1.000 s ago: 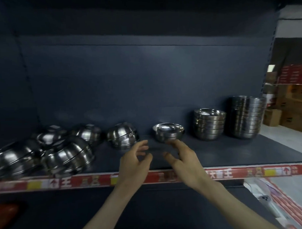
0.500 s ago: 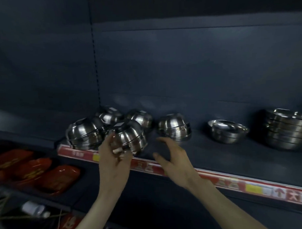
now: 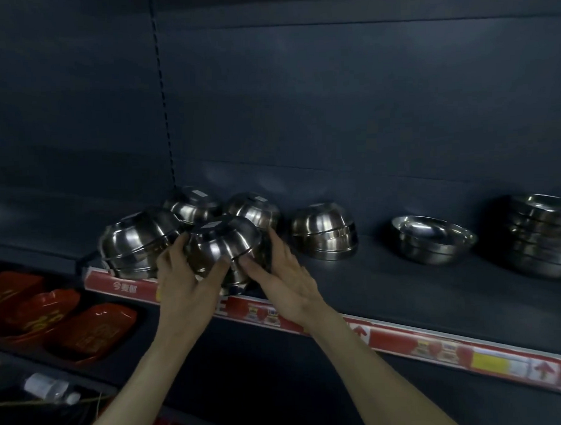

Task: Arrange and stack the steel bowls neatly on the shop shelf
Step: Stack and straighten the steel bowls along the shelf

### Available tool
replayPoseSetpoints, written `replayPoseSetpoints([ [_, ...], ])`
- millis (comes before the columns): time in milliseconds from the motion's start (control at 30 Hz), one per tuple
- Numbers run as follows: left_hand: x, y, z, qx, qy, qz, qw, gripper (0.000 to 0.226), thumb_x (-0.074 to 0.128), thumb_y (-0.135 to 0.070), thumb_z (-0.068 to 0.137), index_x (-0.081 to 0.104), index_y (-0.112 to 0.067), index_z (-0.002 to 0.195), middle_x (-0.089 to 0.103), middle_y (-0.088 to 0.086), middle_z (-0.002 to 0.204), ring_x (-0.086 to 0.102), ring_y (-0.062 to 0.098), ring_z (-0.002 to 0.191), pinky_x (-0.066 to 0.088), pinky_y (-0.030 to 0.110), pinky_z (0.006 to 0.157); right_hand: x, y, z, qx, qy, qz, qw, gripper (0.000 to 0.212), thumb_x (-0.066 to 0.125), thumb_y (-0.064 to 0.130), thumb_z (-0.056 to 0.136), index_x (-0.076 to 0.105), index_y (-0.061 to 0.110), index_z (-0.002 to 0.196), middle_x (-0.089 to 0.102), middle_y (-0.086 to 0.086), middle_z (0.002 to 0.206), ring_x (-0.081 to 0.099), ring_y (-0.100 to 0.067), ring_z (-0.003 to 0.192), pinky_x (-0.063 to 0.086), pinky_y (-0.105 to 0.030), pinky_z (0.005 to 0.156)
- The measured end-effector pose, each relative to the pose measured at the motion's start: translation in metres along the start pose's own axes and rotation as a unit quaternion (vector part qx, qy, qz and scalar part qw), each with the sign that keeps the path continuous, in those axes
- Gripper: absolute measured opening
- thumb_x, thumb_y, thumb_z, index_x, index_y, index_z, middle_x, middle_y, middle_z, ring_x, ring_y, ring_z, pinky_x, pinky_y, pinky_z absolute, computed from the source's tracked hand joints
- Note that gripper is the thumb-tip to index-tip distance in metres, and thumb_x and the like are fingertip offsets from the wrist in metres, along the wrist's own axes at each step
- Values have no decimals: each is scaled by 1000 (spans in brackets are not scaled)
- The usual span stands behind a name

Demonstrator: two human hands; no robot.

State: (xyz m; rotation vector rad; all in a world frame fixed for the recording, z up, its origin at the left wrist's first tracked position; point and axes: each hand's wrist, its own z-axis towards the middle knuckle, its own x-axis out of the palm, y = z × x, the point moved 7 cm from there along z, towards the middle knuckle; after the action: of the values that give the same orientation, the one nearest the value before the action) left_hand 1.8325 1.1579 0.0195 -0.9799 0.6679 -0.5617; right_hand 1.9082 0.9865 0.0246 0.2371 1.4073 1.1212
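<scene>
Both hands are clamped on the front stack of upturned steel bowls. The left hand wraps its left flank with the thumb across the near face, and the right hand cups its right flank with fingers reaching behind. The stack is tilted, at the front lip of the shelf; whether it rests there I cannot tell.

Polished steel probably slips, and nested bowls may slide apart. Press evenly from both sides, with the thumbs low on the bottom rim.

A neighbour stack sits just left of the front stack, seemingly touching it, and two stacks stand just behind. Raise it straight before turning, or the neighbour may be nudged off the lip.

To its right are a domed stack, then an upright bowl, and farthest a tall upright stack. That rim-up pile looks like the pattern to match.
</scene>
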Motion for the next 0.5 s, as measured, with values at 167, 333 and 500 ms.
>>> replayPoseSetpoints([
  [167,7,7,7,-7,-2,-5,1000,91,77,-44,94,26,-22,166,23,3,166,35,28,152,35,45,124,11,-4,8,7,34,-60,998,88,30,84,97,-9,48,167,10,15,178,16,-14,162,11,-47,128],
  [333,9,19,15,-21,14,-21,999,113,78,-86,68,37,-34,160,52,-4,156,54,18,140,45,50,119,4,-3,5,21,39,-10,999,83,33,83,97,-3,52,166,22,15,175,18,-11,162,9,-41,127],
  [500,8,19,17,-13,23,-16,1000,102,78,-81,68,42,-39,154,60,-6,148,60,19,134,50,53,114,2,-3,7,18,45,11,999,71,32,74,104,5,53,166,22,21,174,18,-11,162,9,-42,127],
])
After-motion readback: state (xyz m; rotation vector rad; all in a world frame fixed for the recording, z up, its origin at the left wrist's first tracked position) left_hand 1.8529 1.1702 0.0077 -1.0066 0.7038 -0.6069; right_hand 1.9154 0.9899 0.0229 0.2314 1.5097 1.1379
